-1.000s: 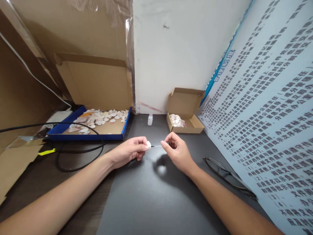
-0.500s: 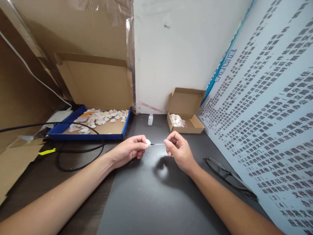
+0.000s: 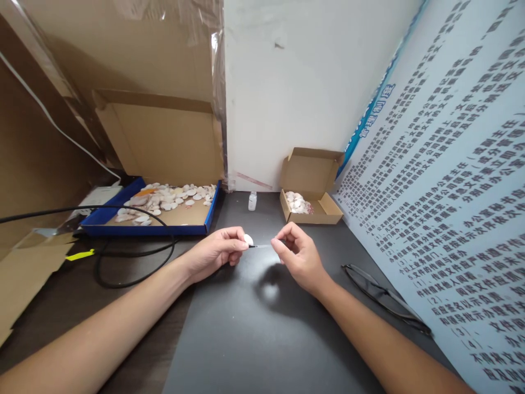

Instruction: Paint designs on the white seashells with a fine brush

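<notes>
Between the thumb and fingers of my left hand [image 3: 219, 247] is a small white shell [image 3: 248, 239], held up over the dark mat. My right hand [image 3: 298, 250] pinches a thin brush [image 3: 263, 245] with a pale, see-through stem and a dark tip. That tip points left and meets the lower edge of the shell beside my left thumb. The brush's far end is hidden behind my right fingers. Beyond the hands stands a small bottle [image 3: 252, 201] of clear or whitish material, upright on the mat.
A blue-edged cardboard box [image 3: 141, 230] with many shells lies open at back left. At back right is a smaller box [image 3: 314, 218] with shells. Folded glasses [image 3: 385, 298] lie right of my forearm. A black cable [image 3: 123, 285] loops on the left. A printed poster [image 3: 451, 180] borders the right.
My right hand and the brush shifted slightly right, then back left. The brush tip now sits lower on the shell. My left hand keeps its place with the shell.
</notes>
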Tool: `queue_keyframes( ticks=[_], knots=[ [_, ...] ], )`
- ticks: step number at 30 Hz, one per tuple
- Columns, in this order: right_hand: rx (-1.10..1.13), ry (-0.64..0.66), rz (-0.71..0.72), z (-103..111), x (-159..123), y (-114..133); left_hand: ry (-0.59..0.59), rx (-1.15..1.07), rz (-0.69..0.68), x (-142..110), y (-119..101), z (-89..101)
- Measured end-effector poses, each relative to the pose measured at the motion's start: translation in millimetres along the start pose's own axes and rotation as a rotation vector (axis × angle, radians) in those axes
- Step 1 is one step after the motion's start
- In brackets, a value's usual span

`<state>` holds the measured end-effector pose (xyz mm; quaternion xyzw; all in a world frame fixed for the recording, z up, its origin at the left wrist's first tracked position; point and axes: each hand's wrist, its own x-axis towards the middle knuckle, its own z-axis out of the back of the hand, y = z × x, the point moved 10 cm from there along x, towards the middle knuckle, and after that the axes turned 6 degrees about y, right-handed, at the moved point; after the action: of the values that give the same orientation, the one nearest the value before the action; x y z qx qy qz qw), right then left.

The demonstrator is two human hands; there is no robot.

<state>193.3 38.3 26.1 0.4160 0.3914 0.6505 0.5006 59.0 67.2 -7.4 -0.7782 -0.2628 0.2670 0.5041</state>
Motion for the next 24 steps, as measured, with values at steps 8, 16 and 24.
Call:
queue_keyframes(
  ticks=[8, 16, 24],
  knots=[
    [0.000, -0.007, 0.013, 2.0, -1.8, 1.7, -0.017, 0.016, -0.004, -0.5, -0.5, 1.1],
    [-0.128, -0.124, -0.025, 12.3, -0.5, 0.1, 0.025, 0.054, 0.008, 1.2, 2.7, -0.5],
    [-0.071, -0.043, -0.017, 4.2, 0.6, 0.5, 0.057, 0.076, 0.027, 0.3, 3.9, -5.1]
  ],
)
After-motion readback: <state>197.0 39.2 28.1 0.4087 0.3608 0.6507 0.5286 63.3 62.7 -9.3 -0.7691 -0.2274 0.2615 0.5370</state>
